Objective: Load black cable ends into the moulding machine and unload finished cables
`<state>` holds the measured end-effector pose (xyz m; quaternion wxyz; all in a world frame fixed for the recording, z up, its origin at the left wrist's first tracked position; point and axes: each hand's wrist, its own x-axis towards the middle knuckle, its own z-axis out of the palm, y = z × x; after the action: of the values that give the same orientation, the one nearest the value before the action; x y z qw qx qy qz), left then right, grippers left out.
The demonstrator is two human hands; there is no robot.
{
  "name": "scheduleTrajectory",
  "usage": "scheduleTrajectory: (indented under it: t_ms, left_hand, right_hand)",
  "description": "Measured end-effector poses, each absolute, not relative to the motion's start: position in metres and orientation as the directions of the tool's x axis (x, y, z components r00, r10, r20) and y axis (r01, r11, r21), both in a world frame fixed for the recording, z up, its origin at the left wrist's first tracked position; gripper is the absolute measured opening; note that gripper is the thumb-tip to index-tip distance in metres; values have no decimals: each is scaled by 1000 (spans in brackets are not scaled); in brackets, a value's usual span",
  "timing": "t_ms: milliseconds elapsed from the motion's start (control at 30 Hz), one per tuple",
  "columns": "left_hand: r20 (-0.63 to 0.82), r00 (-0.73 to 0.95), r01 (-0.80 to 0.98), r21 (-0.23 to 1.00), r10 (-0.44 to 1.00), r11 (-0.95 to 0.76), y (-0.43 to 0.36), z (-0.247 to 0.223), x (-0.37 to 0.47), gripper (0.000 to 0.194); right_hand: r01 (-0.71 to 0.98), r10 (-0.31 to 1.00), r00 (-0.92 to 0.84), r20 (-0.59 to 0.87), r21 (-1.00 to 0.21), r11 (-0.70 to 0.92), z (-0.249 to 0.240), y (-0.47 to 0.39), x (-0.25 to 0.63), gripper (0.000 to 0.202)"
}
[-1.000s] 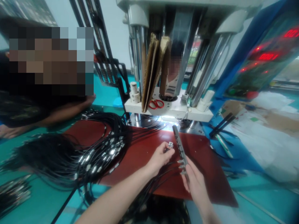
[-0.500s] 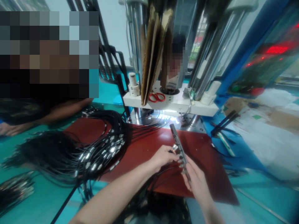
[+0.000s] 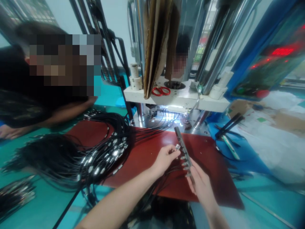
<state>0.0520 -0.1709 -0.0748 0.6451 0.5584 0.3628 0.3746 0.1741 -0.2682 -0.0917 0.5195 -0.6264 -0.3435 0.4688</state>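
A long metal bar (image 3: 182,144) slants over the red-brown mat (image 3: 147,152), with several small metal connectors along its left side. My right hand (image 3: 199,178) is wrapped round the bar's near end. Beside the bar's middle, my left hand (image 3: 165,158) pinches a small metal connector (image 3: 177,147) between thumb and fingertips. Thin black cables run from the bar's left side down over the mat's near edge. Whether the pinched connector touches the bar cannot be made out.
A press with a white plate (image 3: 176,98) stands behind the mat, red scissors (image 3: 161,91) and cardboard on it. Black cables with metal ends (image 3: 107,152) lie left. A person (image 3: 45,105) leans at the left. Tweezers (image 3: 230,125) and plastic bags (image 3: 281,140) lie right.
My left hand has shifted slightly up and left along the bar, with the connector in its fingertips. The press's white plate stands higher. The person at the left has moved lower.
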Motion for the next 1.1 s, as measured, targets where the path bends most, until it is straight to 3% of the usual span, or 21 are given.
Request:
scheduleTrajectory:
  t_ms: [200, 400, 733, 900, 1000, 1100]
  left_hand:
    - [-161, 468, -178, 946, 869, 271, -164, -68, 47, 30]
    - [-277, 540, 10, 947, 795, 322, -161, -64, 49, 29]
    - [-315, 536, 24, 933, 783, 359, -157, -67, 46, 21]
    - [-217, 528, -76, 951, 821, 301, -158, -70, 41, 30]
    - [-234, 454, -164, 927, 860, 338, -157, -69, 40, 31]
    - [-215, 413, -132, 947, 885, 292, -155, -69, 41, 30]
  right_hand:
    - [-210, 871, 374, -319, -944, -256, -88, -270, 174, 61]
    - [-159, 892, 334, -304, -951, -264, -92, -270, 179, 63]
    - [39, 948, 194, -251, -964, -263, -94, -267, 179, 58]
    - [-52, 923, 255, -288, -957, -284, -89, -266, 175, 60]
    - [-89, 911, 299, -283, -959, -269, -91, -267, 177, 62]
    - [-89, 913, 285, -292, -957, -278, -94, -267, 181, 65]
